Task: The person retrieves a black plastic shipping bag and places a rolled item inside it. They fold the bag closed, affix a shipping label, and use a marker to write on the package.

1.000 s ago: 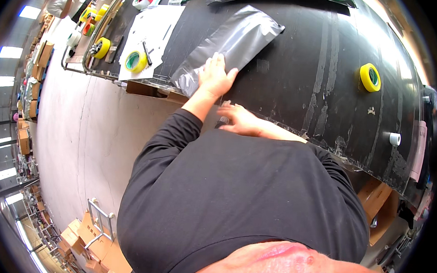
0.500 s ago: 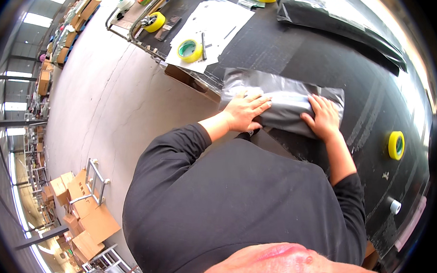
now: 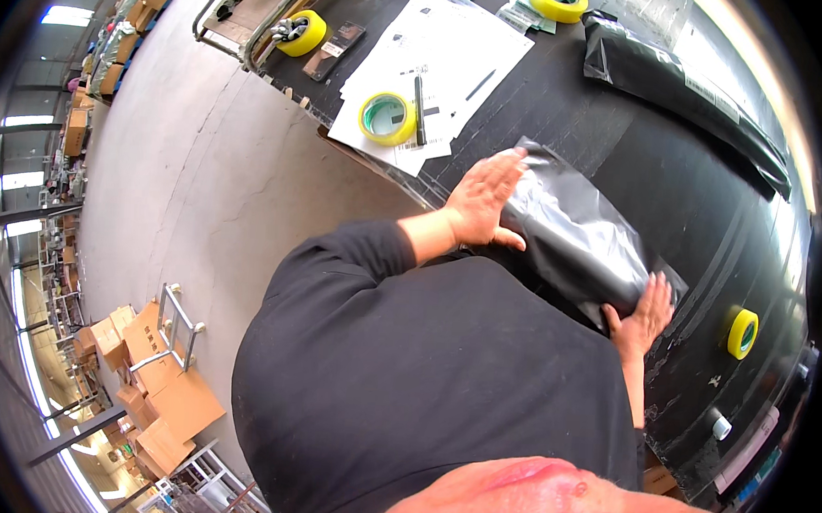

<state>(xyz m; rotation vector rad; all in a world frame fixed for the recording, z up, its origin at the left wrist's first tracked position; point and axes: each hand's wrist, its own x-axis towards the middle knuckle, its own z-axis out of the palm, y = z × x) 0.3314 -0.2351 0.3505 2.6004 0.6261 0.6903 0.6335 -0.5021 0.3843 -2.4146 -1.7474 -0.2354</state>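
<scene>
A shiny black plastic mailer bag point(image 3: 577, 229) lies slantwise on the black tabletop, close to my body. It looks filled and slightly rounded, with flat loose ends. My left hand point(image 3: 487, 200) rests against its left end, fingers stretched out and thumb spread. At the near right end, my right hand point(image 3: 642, 317) touches the bag's edge, its fingers straight and thumb apart. Neither hand is closed round the bag. The bag's underside is hidden.
White paper sheets point(image 3: 480, 41) lie at the table's left, with a yellow tape roll point(image 3: 387, 119) and a black pen point(image 3: 420, 110) on them. A longer black package point(image 3: 684, 99) lies at the far right. Another yellow tape roll point(image 3: 742, 334) and a small white roll point(image 3: 721, 428) sit at right.
The bag has turned clockwise, its right end swinging toward me. My left hand has moved up and right to its end; my right hand has moved down and right with the other end.
</scene>
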